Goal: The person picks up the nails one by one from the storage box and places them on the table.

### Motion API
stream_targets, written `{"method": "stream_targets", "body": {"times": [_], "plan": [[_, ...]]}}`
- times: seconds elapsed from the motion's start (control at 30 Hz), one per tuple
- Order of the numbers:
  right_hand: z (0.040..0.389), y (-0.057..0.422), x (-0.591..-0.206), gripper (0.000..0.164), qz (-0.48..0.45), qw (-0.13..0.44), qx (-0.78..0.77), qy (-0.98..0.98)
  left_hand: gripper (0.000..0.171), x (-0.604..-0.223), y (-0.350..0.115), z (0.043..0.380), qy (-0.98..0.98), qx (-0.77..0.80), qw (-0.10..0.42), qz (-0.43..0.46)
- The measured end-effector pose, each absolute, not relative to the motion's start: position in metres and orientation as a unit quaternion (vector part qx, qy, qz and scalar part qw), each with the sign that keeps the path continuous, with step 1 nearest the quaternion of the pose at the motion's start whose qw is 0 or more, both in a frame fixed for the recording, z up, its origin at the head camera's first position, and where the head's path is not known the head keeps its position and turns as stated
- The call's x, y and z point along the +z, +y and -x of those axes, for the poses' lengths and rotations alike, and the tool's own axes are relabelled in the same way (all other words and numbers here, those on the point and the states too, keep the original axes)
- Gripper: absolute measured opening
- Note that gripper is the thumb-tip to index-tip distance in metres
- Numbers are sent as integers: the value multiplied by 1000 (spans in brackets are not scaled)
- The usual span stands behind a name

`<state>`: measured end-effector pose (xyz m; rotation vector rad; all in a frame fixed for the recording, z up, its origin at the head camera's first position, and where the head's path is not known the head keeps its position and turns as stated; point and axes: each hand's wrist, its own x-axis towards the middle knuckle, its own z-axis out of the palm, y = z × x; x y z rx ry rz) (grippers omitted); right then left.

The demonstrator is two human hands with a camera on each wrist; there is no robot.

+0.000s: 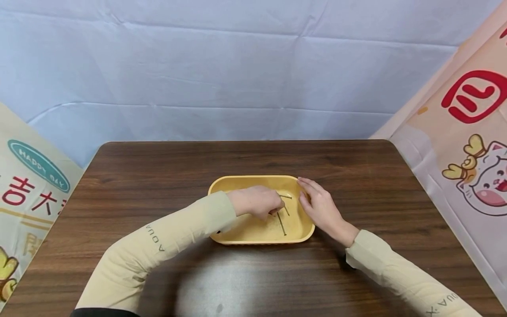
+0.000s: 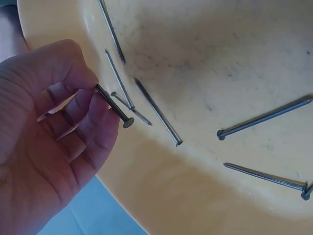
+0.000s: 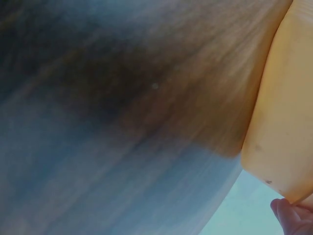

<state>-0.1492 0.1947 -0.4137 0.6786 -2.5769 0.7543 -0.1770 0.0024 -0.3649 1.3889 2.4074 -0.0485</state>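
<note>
A yellow oblong plastic tub [image 1: 261, 242] stands on the table with steel nails lying loose inside. My left hand [image 1: 259, 201] reaches down into it. Close up in the left wrist view, its thumb and fingertips pinch one nail [image 2: 114, 105], head outward. Near that hand lie several other nails [image 2: 157, 112], some crossing; one more nail [image 2: 264, 117] lies farther right. At the tub's right end my right hand [image 1: 322, 209] rests on the rim, fingers fairly straight and thumb toward the inside. Only its fingertips show at the tub's edge in the right wrist view.
The dark wood-grain table [image 1: 158, 171] extends around the tub on all sides. A pale cloth backdrop [image 1: 237, 79] hangs behind its far edge. Printed banners [image 1: 471, 176] flank the table at left and right.
</note>
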Motion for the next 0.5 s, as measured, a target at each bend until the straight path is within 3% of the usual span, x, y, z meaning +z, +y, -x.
{"method": "stream_targets", "body": {"times": [0.2,0.5], "plan": [[149,195,-413,33,-244,188,269,-913,14,-363,4,172,850,-20,165,-499],[149,195,-413,33,-243,186,271,-913,22,-354,7,166,846,-10,153,-511]]}}
